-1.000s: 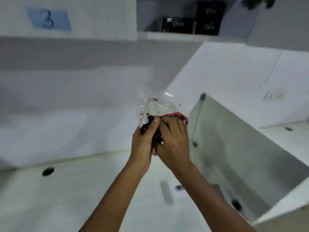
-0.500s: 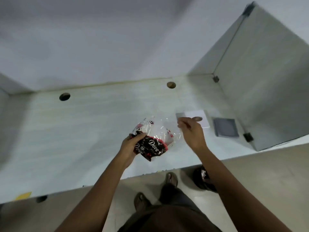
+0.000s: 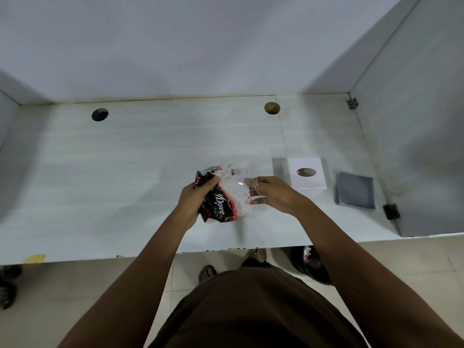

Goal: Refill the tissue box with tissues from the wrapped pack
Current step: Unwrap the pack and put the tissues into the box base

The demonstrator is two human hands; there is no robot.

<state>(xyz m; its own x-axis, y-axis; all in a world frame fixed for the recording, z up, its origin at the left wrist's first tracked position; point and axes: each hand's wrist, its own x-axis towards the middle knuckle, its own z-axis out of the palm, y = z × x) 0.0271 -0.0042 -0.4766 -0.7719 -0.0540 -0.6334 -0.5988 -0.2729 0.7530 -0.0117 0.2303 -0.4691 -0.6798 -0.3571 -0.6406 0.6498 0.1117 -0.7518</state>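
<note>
Tissue box [image 3: 306, 176], white with its oval slot facing up, sits on the desk [image 3: 125, 172] just right of the right hand [image 3: 272, 194], which pinches the clear wrapper of the wrapped pack [image 3: 221, 199] clamped in the left hand [image 3: 194, 200].

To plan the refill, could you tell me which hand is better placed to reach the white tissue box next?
Probably the right hand: it sits just beside the white tissue box, while the left hand grips the wrapped pack farther away.
</note>
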